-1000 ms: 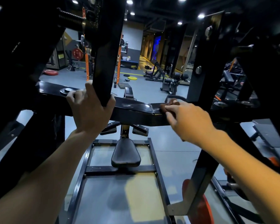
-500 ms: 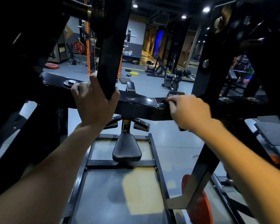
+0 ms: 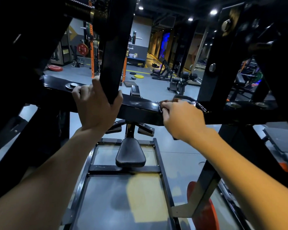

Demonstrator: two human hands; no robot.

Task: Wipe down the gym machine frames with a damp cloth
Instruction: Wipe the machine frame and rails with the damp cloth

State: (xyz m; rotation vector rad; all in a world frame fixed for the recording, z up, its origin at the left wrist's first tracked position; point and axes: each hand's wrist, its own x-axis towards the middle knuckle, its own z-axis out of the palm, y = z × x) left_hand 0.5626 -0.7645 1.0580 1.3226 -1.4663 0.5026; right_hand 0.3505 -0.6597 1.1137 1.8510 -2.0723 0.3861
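Observation:
A glossy black crossbeam (image 3: 138, 106) of the gym machine frame runs across the view at chest height. My left hand (image 3: 95, 105) grips the lower end of a black slanted bar (image 3: 116, 52) that comes down to the beam. My right hand (image 3: 181, 118) presses a small dark cloth (image 3: 169, 101) onto the top of the beam, right of centre; only the cloth's far edge shows past my fingers. A wet sheen lies on the beam between my hands.
A black upright (image 3: 211, 77) rises just right of my right hand. Below the beam are a padded seat (image 3: 130, 153) and the machine's base frame (image 3: 123, 170). A red weight plate (image 3: 204, 211) sits low right. Benches and racks stand on the grey floor beyond.
My right hand with the cloth slid a little right along the beam, then came back left. My left hand kept its hold on the slanted bar.

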